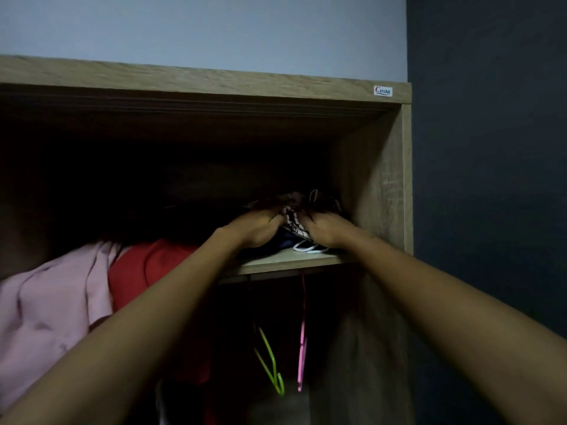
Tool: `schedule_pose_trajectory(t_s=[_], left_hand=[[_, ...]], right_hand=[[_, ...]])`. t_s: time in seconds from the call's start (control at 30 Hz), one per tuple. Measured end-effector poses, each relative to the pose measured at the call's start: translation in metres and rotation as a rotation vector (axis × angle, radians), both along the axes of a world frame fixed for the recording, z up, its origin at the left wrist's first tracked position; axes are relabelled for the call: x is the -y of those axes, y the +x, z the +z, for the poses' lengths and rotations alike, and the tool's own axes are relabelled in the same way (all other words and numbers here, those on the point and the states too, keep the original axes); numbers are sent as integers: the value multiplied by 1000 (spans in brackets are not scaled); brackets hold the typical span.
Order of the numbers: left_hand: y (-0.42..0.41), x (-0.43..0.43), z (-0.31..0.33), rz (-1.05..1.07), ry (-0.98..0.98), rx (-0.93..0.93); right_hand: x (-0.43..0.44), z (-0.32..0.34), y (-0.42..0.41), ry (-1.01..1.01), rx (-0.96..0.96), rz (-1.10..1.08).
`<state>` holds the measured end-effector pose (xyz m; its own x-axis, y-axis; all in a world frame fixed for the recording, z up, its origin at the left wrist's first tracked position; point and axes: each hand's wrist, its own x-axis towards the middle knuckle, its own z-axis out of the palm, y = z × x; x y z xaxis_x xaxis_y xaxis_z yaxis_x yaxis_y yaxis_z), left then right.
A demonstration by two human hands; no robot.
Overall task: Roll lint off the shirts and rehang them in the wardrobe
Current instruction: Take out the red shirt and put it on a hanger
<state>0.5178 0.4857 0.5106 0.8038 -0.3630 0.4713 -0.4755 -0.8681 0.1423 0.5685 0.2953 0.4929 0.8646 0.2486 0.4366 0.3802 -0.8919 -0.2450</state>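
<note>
Reaching onto the wardrobe [374, 185] shelf [276, 261], the left hand [257, 230] and right hand [323, 231] are both gripping a patterned garment [291, 222], fingers curled into it. A careless pull could be dragging the dark cloth [285, 240] and white loop [310, 249] beneath off the edge.

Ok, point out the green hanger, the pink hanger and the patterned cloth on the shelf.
green hanger [279, 384]: head view, its lower bend.
pink hanger [301, 354]: head view, middle of its hanging side.
patterned cloth [291, 222]: head view, light printed patch at its front.
</note>
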Motion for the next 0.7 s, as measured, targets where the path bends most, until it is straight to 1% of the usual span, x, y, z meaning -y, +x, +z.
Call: schedule_pose_trajectory(t_s=[0.13,0.23,0.3,0.33,0.4,0.47,0.53,0.57,0.63,0.67,0.7], left_hand=[[-4,-6,8,52,45,-27],[-14,-23,18,134,50,20],[-22,-44,23,260,34,48],[-24,-59,24,351,20,56],[-31,-90,22,551,4,55],[-41,-120,16,752,30,33],[-52,-144,9,892,80,-1],[-55,-152,4,920,94,-48],[-53,-162,-5,878,90,-131],[-51,-163,-10,822,83,-118],[-49,-162,-15,767,80,-63]], right_hand=[[-10,15,-19,43,-41,-11],[-15,34,-34,77,19,-77],[-23,43,-49,104,122,-136],[-29,46,-58,111,196,-130],[-47,48,-75,128,342,-55],[-72,46,-85,157,407,53],[-100,41,-85,188,374,153],[-114,38,-82,199,332,188],[-140,31,-75,210,236,241],[-151,27,-71,206,205,263],[-162,23,-67,202,184,281]])
